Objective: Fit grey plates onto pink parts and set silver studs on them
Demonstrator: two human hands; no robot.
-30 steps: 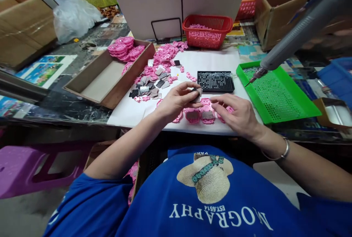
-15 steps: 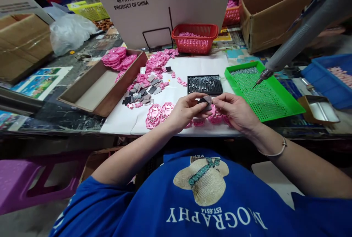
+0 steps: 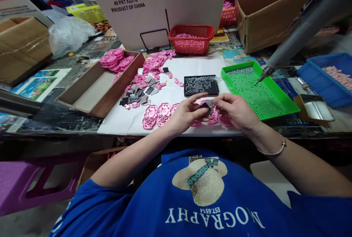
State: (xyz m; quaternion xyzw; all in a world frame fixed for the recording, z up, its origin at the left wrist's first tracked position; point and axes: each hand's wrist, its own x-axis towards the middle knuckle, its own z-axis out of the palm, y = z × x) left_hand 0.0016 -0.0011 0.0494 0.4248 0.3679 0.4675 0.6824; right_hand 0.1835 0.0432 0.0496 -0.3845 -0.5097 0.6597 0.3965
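Note:
Small grey and dark square pieces [image 3: 206, 106] are held between my two hands, above a row of pink plastic parts. My left hand [image 3: 188, 114] grips the dark piece between thumb and fingers, its index finger raised. My right hand [image 3: 233, 108] pinches the lighter grey piece at its right edge. Under and beside the hands lie pink oval parts [image 3: 164, 114] with small metal bits on them; some are hidden by the hands. A loose pile of similar grey and black squares [image 3: 139, 94] lies to the left on white paper [image 3: 121, 119].
A black tray of screws [image 3: 201, 85] and a green perforated tray [image 3: 275, 105] stand beyond and right of my hands. An electric screwdriver [image 3: 286, 50] hangs over the green tray. A red basket [image 3: 191, 40], a cardboard tray [image 3: 82, 99] and a blue bin [image 3: 313, 68] surround the work area.
My left hand's index finger has lifted away from the squares, and the hands have come slightly apart. The view has shifted a little.

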